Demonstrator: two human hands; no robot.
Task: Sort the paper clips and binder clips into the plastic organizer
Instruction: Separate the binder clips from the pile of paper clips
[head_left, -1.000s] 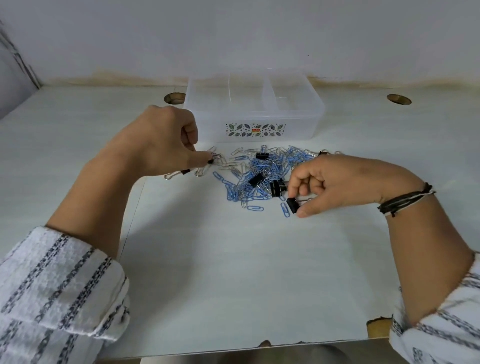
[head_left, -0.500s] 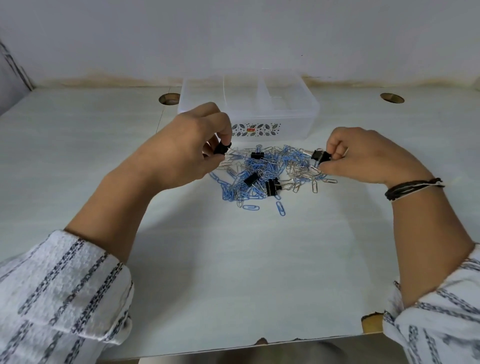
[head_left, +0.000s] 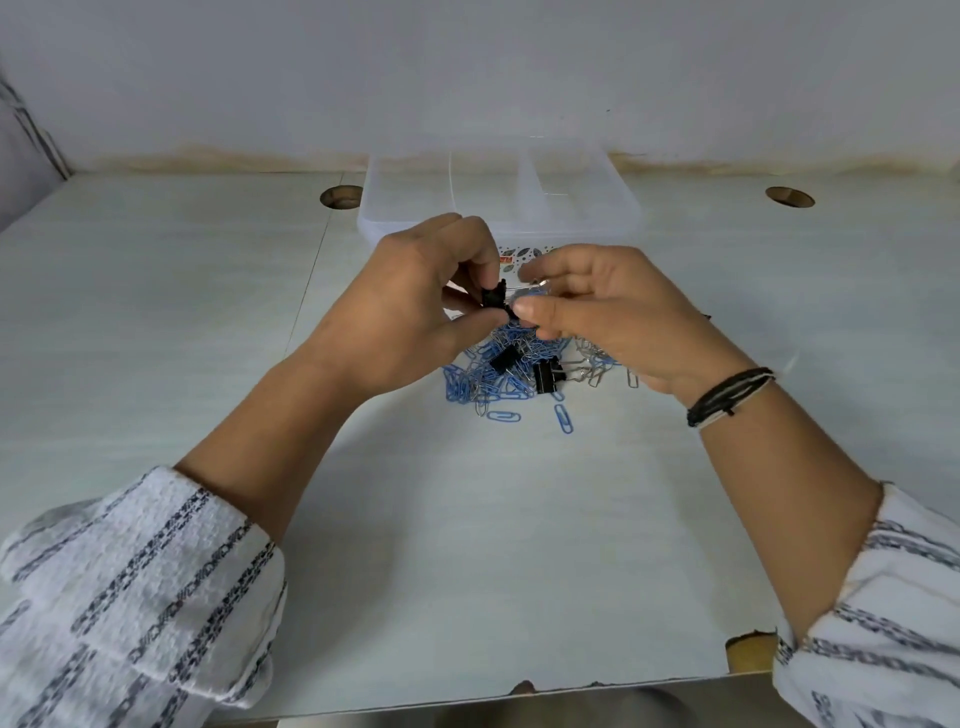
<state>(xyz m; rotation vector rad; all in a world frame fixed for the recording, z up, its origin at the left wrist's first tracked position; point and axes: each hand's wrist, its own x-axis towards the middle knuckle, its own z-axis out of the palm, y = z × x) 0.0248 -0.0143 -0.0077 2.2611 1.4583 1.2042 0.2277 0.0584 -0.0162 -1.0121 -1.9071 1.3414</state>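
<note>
My left hand (head_left: 410, 312) and my right hand (head_left: 613, 312) meet fingertip to fingertip just above the pile of blue and silver paper clips (head_left: 483, 387). Pinched in my left fingers is a small black binder clip (head_left: 493, 299). My right thumb and fingers close on a second black piece touching it; how many clips sit there is unclear. Two more black binder clips (head_left: 505, 358) (head_left: 548, 376) lie on the pile. The clear plastic organizer (head_left: 415, 228) with its dividers stands right behind the hands, and I see nothing in it.
The pile lies on a pale table (head_left: 467, 545) against a white wall. Two round cable holes (head_left: 341, 197) (head_left: 789, 197) flank the organizer. Loose blue clips (head_left: 563, 418) lie at the pile's near side. The table's front edge has a chipped corner (head_left: 748, 649).
Both hands picked up black binder clips from either side of the pile, then moved inward and now meet above its far side.
</note>
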